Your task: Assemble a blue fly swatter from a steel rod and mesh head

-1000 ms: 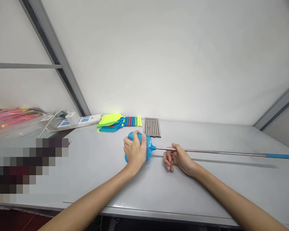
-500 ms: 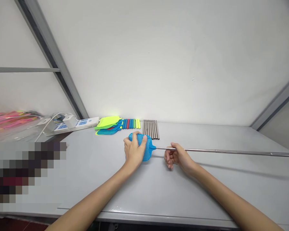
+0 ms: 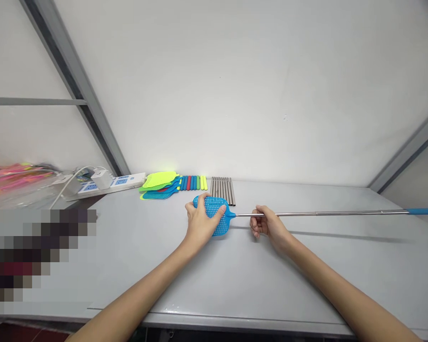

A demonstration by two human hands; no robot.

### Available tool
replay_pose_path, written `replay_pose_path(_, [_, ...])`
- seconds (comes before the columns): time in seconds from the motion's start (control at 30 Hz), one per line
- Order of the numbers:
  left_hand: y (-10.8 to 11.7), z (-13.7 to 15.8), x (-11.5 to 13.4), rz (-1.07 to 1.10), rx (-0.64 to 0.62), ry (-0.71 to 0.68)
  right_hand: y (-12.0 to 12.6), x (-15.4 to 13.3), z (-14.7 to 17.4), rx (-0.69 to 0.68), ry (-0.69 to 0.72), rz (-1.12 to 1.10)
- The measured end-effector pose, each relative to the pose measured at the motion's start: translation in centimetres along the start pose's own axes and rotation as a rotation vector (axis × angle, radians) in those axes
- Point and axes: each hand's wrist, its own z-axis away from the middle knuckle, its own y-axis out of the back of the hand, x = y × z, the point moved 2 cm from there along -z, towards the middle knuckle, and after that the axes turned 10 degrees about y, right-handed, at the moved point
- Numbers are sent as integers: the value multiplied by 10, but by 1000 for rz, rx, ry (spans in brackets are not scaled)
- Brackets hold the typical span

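Observation:
A fly swatter with a blue perforated head (image 3: 221,226) stretches sideways over the table. Its thin metal telescopic rod (image 3: 342,213) is drawn out long and ends in a blue grip (image 3: 426,211) at the right edge. My left hand (image 3: 201,221) is closed on the head, thumb on the near face. Around the rod, a short way from the head, my right hand (image 3: 267,223) pinches with thumb and fingers. Behind lie a stack of yellow, green and blue swatter heads (image 3: 160,180), a row of coloured grips (image 3: 192,183) and several metal tubes (image 3: 223,191).
A white power strip (image 3: 128,180) with plugged-in chargers (image 3: 102,179) lies at the back left. Beside it are pink items in clear plastic (image 3: 17,180). A white wall (image 3: 253,95) rises behind the grey table (image 3: 257,285). Blurred blocks cover the left side.
The swatter has shifted slightly, its far right end rising so that more of the blue grip shows. My right hand has moved a little right and up; my left still holds the head.

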Motion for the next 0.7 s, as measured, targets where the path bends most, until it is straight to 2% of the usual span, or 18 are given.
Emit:
replay_pose_path(0.37, [4,2,5,17,-38,-46,5,-1,-1,27,12,-27])
replay_pose_path(0.7, [6,1,8,12,-91,-30,5,-1,-1,58,-9,-59])
